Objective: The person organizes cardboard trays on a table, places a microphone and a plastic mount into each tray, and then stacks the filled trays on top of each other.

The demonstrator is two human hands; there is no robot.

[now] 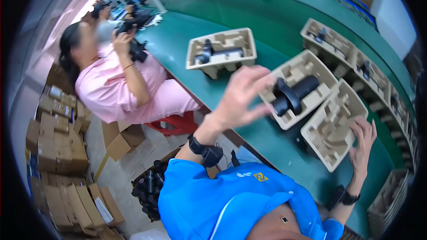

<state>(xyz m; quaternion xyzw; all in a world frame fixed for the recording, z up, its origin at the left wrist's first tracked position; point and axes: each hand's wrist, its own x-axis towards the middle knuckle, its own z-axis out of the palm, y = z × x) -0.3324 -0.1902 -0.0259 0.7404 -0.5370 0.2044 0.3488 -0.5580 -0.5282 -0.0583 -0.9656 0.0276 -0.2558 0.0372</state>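
Note:
My left hand (244, 98), fingers spread and slightly blurred, is over the left edge of a beige moulded-pulp tray (327, 69). In that tray lies a black tubular device (296, 93) with a thick raised collar; my left hand holds nothing that I can see. My right hand (364, 140) grips the right rim of a second beige tray (327, 130), its fingers bent over the edge. No black device shows in this second tray, only its moulded hollows. The two trays stand side by side, tilted toward each other on the green table (284, 155).
Another tray (222, 64) with a black device stands farther left. A row of trays (347, 55) curves along the right side; stacked trays (389, 200) stand near right. At left a co-worker in pink (115, 89) handles a black object. Cartons (58, 146) and a box of black parts (149, 189) are on the floor.

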